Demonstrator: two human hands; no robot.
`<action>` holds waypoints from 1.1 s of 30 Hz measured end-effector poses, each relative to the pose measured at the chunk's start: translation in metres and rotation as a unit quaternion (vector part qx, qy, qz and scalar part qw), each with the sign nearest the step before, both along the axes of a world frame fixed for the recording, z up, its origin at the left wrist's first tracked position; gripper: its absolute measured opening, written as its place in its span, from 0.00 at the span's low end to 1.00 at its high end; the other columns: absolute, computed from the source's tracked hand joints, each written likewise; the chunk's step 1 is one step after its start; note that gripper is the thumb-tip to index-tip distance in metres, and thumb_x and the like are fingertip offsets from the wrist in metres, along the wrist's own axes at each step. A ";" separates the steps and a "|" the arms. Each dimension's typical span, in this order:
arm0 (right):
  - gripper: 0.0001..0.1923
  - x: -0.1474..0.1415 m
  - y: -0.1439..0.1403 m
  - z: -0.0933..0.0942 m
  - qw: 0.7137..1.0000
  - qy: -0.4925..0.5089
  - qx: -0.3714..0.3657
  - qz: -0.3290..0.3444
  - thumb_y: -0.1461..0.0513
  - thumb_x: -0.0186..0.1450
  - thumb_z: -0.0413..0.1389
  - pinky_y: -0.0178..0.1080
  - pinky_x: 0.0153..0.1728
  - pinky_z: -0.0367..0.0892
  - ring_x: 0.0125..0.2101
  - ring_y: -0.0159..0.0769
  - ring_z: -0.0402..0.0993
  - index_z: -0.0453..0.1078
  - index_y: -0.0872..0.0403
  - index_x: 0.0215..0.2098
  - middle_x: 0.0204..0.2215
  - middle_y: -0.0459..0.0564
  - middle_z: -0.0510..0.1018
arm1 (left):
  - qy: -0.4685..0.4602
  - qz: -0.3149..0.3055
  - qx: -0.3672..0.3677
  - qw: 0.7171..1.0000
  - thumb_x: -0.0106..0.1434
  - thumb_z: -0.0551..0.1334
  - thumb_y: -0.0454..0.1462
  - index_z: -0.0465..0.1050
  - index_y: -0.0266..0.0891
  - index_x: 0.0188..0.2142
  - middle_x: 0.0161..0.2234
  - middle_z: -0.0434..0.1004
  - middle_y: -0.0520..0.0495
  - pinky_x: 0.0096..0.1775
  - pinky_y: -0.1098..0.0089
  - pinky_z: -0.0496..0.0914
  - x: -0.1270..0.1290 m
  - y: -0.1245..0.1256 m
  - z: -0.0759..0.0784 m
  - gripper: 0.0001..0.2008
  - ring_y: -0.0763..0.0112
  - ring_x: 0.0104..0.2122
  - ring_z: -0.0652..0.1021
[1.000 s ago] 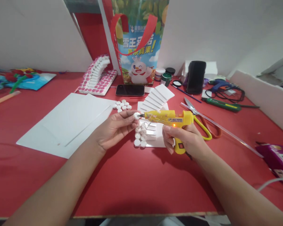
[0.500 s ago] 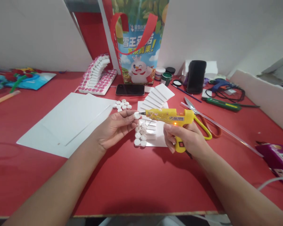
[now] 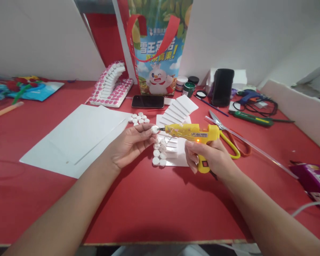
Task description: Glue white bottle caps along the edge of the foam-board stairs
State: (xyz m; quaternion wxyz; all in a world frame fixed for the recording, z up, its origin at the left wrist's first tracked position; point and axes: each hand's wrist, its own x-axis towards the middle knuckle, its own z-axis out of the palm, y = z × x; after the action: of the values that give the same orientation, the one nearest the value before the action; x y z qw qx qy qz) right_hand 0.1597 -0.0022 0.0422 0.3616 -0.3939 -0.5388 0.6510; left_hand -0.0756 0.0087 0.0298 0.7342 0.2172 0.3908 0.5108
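Observation:
Between the thumb and fingertips of my left hand (image 3: 134, 144) is a small white disc (image 3: 155, 129). My right hand (image 3: 212, 156) is wrapped round the handle of a yellow hot glue gun (image 3: 182, 130), whose orange light glows. Its nozzle points left and meets the disc, or nearly so. Just below, two columns of white discs (image 3: 159, 155) lie along the left edge of a white board (image 3: 180, 153). White steps (image 3: 171, 150) stand beside these discs, and a fan of white strips (image 3: 180, 109) curves away behind the glue gun.
White sheets (image 3: 69, 142) lie to the left, with loose white discs (image 3: 138, 118) behind my left hand. Farther back are a pink-and-white stair model (image 3: 110, 87), a phone (image 3: 147, 101) and a tall bag (image 3: 160, 53). Scissors (image 3: 229, 137) and a clear glue stick (image 3: 256, 149) lie right.
The view has shifted very slightly. Both hands hold nearly the same pose, with the nozzle still at the disc, which is tilted a little differently.

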 end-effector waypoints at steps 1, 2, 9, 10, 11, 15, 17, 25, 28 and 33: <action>0.22 0.000 0.000 0.000 1.000 -0.003 0.001 -0.001 0.52 0.61 0.63 0.34 0.16 0.58 0.12 0.30 0.68 0.64 0.54 0.18 0.13 0.42 0.66 | 0.002 0.001 0.000 1.000 0.59 0.68 0.21 0.80 0.30 0.38 0.32 0.81 0.46 0.36 0.80 0.78 0.000 0.000 0.000 0.09 0.76 0.31 0.81; 0.21 0.000 0.000 0.000 1.000 -0.007 0.001 -0.002 0.52 0.61 0.63 0.34 0.16 0.58 0.12 0.30 0.68 0.64 0.54 0.18 0.13 0.42 0.66 | 0.004 0.002 0.001 1.000 0.60 0.68 0.22 0.80 0.30 0.38 0.32 0.81 0.47 0.36 0.80 0.78 0.000 0.000 -0.001 0.09 0.76 0.31 0.81; 0.20 0.002 0.002 0.001 1.000 -0.020 -0.001 0.013 0.52 0.61 0.63 0.35 0.17 0.60 0.13 0.32 0.69 0.68 0.55 0.19 0.14 0.45 0.70 | 0.048 0.041 0.042 0.997 0.56 0.73 0.26 0.81 0.32 0.36 0.35 0.82 0.47 0.38 0.79 0.77 -0.002 0.002 -0.004 0.09 0.77 0.34 0.81; 0.20 0.003 0.003 0.001 1.000 -0.010 -0.003 0.012 0.53 0.62 0.63 0.34 0.17 0.60 0.13 0.32 0.69 0.68 0.55 0.19 0.14 0.45 0.70 | 0.077 0.045 0.059 0.994 0.55 0.74 0.28 0.81 0.33 0.36 0.34 0.82 0.47 0.38 0.78 0.76 -0.003 0.002 -0.003 0.09 0.76 0.33 0.80; 0.19 0.004 0.004 0.001 1.000 0.004 -0.004 0.006 0.54 0.62 0.63 0.34 0.17 0.61 0.13 0.31 0.69 0.68 0.56 0.19 0.15 0.45 0.70 | 0.114 0.047 0.081 0.989 0.55 0.75 0.29 0.81 0.33 0.35 0.33 0.82 0.47 0.37 0.77 0.75 -0.004 0.002 -0.003 0.09 0.76 0.32 0.79; 0.18 0.008 0.008 -0.001 0.997 0.063 -0.011 -0.043 0.56 0.63 0.62 0.34 0.15 0.60 0.13 0.30 0.67 0.68 0.56 0.20 0.15 0.44 0.68 | 0.280 0.049 0.155 0.946 0.56 0.76 0.34 0.84 0.36 0.35 0.32 0.82 0.48 0.38 0.73 0.73 -0.006 -0.001 0.000 0.08 0.73 0.31 0.78; 0.18 0.010 0.010 -0.002 0.995 0.073 -0.011 -0.064 0.56 0.64 0.62 0.34 0.14 0.59 0.12 0.30 0.66 0.68 0.56 0.20 0.15 0.44 0.68 | 0.321 0.045 0.170 0.931 0.56 0.75 0.33 0.85 0.36 0.36 0.33 0.83 0.46 0.41 0.71 0.72 -0.004 -0.002 0.001 0.07 0.70 0.33 0.78; 0.17 0.013 0.013 -0.003 0.993 0.079 -0.004 -0.084 0.55 0.64 0.63 0.35 0.16 0.59 0.13 0.29 0.65 0.68 0.55 0.22 0.16 0.44 0.69 | 0.423 0.017 0.274 0.863 0.57 0.73 0.33 0.86 0.42 0.38 0.41 0.81 0.45 0.54 0.65 0.69 -0.001 0.002 -0.008 0.07 0.59 0.47 0.77; 0.17 0.012 0.012 -0.003 0.993 0.074 -0.007 -0.087 0.55 0.64 0.63 0.35 0.16 0.58 0.13 0.29 0.65 0.68 0.55 0.22 0.16 0.44 0.69 | 0.445 0.013 0.299 0.844 0.60 0.71 0.34 0.86 0.43 0.38 0.42 0.81 0.45 0.56 0.63 0.67 -0.003 0.004 -0.010 0.06 0.59 0.48 0.77; 0.17 0.011 0.011 -0.002 0.993 0.075 -0.012 -0.088 0.56 0.64 0.62 0.34 0.16 0.58 0.13 0.29 0.65 0.68 0.56 0.21 0.15 0.44 0.69 | 0.461 -0.003 0.319 0.829 0.62 0.70 0.34 0.86 0.44 0.38 0.42 0.81 0.45 0.56 0.64 0.67 -0.001 0.005 -0.010 0.06 0.60 0.47 0.77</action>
State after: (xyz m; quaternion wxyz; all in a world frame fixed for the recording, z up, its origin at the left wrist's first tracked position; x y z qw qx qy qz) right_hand 0.1706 0.0093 0.0400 0.4522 -0.3937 -0.4660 0.6507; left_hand -0.0767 0.0138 0.0202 0.3605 0.6501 0.4987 0.4457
